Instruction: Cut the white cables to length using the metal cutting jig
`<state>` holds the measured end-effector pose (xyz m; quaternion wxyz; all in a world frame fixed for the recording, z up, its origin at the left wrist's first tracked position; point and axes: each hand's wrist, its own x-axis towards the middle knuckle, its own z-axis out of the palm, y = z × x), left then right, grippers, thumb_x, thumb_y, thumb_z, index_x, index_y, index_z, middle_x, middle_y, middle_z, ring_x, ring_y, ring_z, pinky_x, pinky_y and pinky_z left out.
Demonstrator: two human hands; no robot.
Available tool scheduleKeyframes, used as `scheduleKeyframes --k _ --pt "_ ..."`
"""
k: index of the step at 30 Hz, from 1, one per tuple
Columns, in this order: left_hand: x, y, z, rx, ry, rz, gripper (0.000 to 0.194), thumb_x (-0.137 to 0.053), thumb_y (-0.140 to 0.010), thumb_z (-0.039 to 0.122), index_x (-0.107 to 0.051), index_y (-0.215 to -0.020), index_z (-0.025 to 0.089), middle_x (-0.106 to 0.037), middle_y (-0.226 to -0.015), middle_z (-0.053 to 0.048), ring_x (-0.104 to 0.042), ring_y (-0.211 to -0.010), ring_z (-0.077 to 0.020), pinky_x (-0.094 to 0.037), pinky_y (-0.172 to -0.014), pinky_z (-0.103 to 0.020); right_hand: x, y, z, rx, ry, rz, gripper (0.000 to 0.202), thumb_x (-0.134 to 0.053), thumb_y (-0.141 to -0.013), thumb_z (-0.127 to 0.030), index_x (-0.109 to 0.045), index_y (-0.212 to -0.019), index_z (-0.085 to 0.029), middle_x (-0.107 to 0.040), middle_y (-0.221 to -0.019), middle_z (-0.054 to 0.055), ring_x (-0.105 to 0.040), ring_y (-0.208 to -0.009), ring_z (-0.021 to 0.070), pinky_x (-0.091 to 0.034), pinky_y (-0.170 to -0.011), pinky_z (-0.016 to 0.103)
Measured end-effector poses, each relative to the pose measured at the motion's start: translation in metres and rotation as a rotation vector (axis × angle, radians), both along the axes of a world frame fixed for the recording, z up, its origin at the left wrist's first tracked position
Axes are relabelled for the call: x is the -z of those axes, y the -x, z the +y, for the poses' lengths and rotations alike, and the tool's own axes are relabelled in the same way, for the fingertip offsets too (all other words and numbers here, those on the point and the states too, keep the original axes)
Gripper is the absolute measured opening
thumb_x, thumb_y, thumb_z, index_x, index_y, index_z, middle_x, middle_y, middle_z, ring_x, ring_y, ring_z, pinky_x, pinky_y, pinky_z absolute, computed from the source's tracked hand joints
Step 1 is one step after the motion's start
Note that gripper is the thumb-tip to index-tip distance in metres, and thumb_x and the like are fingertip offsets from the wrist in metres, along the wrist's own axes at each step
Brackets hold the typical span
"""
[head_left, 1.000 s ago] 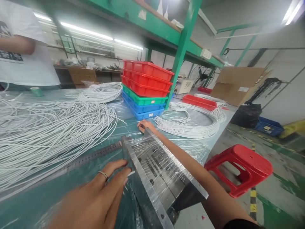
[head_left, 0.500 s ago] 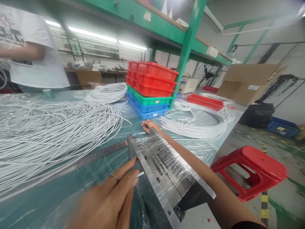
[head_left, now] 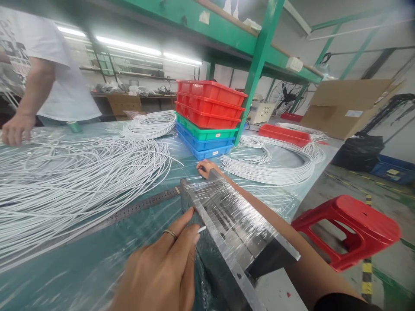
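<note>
My left hand [head_left: 162,268] is closed in a pinch, and the short white end of a cable [head_left: 201,229] sticks out between thumb and fingers. Its forefinger touches the near side of a metal fixture [head_left: 238,276] wrapped in clear film. Past the far end of this fixture, my right hand [head_left: 205,168] rests low over the table with curled fingers; whether anything is inside them I cannot make out. My right forearm runs along the fixture's right side. A steel ruler [head_left: 142,205] lies flat to the left, reaching toward the fixture.
Long white cables [head_left: 97,181] spread over the table's left side; coiled cables [head_left: 272,170] lie at right. Stacked trays [head_left: 210,112] stand beside a green post [head_left: 259,65]. A red stool [head_left: 363,220] is on the floor. Another person's hand [head_left: 19,128] is over the far-left cables.
The view has shifted slightly. My left hand keeps its pinch beside the fixture, a little nearer its edge. The other person's arm has lowered, bringing the hand to the cables.
</note>
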<state>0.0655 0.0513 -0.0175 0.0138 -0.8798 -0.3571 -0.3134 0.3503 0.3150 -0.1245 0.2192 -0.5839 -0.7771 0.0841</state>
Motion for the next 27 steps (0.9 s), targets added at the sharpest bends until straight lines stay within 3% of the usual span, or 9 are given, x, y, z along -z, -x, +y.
scheduleKeyframes --k 6,10,14,17,21,24,27 --pt "0.004 -0.003 -0.003 -0.029 -0.071 0.034 0.037 -0.04 -0.098 0.011 -0.07 -0.119 0.016 -0.058 -0.145 -0.008 -0.073 -0.064 -0.0187 -0.068 -0.066 -0.035 0.008 -0.002 0.004 0.019 -0.014 -0.011 0.023 -0.063 -0.102 -0.033 -0.067 -0.118 -0.016 -0.065 -0.116 0.005 -0.062 -0.105 0.0195 -0.053 -0.095 0.039" --pt "-0.002 -0.008 -0.003 -0.059 -0.105 0.017 0.035 -0.04 -0.094 0.009 -0.071 -0.112 0.014 -0.064 -0.137 -0.013 -0.072 -0.059 -0.022 -0.063 -0.048 -0.035 0.016 -0.002 0.008 0.032 -0.043 -0.009 0.027 -0.065 -0.102 -0.039 -0.067 -0.116 -0.016 -0.065 -0.116 0.006 -0.062 -0.104 0.0198 -0.054 -0.096 0.042" --pt "-0.009 -0.014 -0.005 -0.072 -0.14 -0.003 0.033 -0.04 -0.09 0.006 -0.071 -0.099 0.013 -0.069 -0.128 -0.014 -0.07 -0.053 -0.0221 -0.06 -0.043 -0.036 0.026 -0.006 0.013 0.014 -0.065 0.0 0.024 -0.064 -0.102 -0.04 -0.067 -0.113 -0.019 -0.065 -0.116 0.006 -0.062 -0.104 0.0185 -0.054 -0.097 0.04" --pt "-0.006 -0.021 -0.006 -0.11 -0.194 -0.02 0.029 -0.041 -0.084 0.006 -0.069 -0.09 0.014 -0.073 -0.119 -0.013 -0.063 -0.043 -0.0209 -0.054 -0.035 -0.037 0.032 -0.011 0.019 -0.003 -0.075 0.011 0.019 -0.063 -0.101 -0.037 -0.067 -0.112 -0.022 -0.066 -0.115 0.006 -0.062 -0.101 0.0177 -0.053 -0.096 0.038" --pt "0.003 -0.026 -0.009 -0.231 -0.159 0.003 0.022 -0.053 -0.078 0.009 -0.069 -0.091 0.015 -0.072 -0.124 -0.011 -0.063 -0.045 -0.0207 -0.053 -0.037 -0.034 0.037 -0.015 0.025 -0.004 -0.07 0.04 0.016 -0.058 -0.088 -0.034 -0.069 -0.1 -0.035 -0.068 -0.108 0.009 -0.065 -0.094 0.0226 -0.053 -0.089 0.04" --pt "0.006 -0.026 -0.013 -0.243 -0.04 0.078 0.02 -0.059 -0.082 0.01 -0.07 -0.096 0.018 -0.067 -0.133 -0.007 -0.063 -0.05 -0.0175 -0.056 -0.044 -0.031 0.036 -0.014 0.027 -0.003 -0.056 0.072 0.019 -0.055 -0.078 -0.044 -0.068 -0.093 -0.043 -0.068 -0.104 0.011 -0.067 -0.093 0.0285 -0.054 -0.086 0.049" --pt "0.013 -0.028 -0.014 -0.296 -0.025 0.059 0.017 -0.06 -0.089 0.016 -0.073 -0.1 0.021 -0.067 -0.134 -0.003 -0.064 -0.054 -0.0165 -0.056 -0.045 -0.029 0.035 -0.013 0.027 -0.018 -0.049 0.103 0.019 -0.055 -0.072 -0.051 -0.066 -0.086 -0.048 -0.067 -0.098 0.012 -0.067 -0.091 0.0306 -0.053 -0.086 0.053"
